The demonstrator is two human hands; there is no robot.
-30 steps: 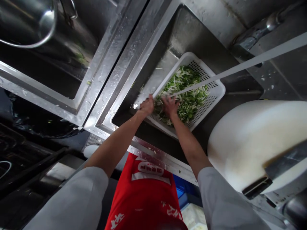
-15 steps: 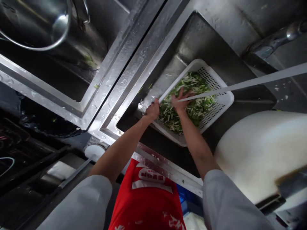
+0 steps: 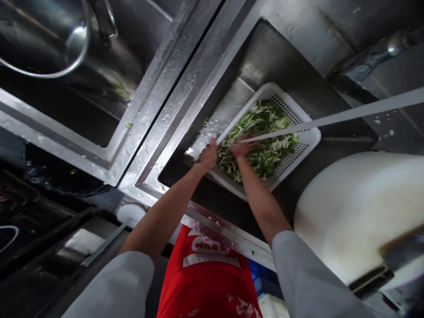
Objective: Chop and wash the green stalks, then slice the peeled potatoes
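A white perforated basket point(image 3: 311, 138) sits tilted in a metal sink point(image 3: 331, 110), holding cut green and white vegetables point(image 3: 265, 150). My left hand point(image 3: 209, 155) is closed on the basket's left rim. My right hand point(image 3: 242, 146) lies in the vegetables with its fingers spread, blurred and partly among the pieces. A pale stream or strip point(image 3: 347, 115) runs from the right edge of the view down to my right hand.
At the upper left a large metal pot point(image 3: 112, 66) stands in a second sink. A faucet point(image 3: 371, 59) is at the upper right. A big round whitish container point(image 3: 357, 207) stands right of the basket. Wet metal rims point(image 3: 132, 176) divide the sinks.
My right hand has moved slightly left through the vegetables, which are heaped differently. More splashing water shows beside the basket's left rim. My left hand keeps its hold.
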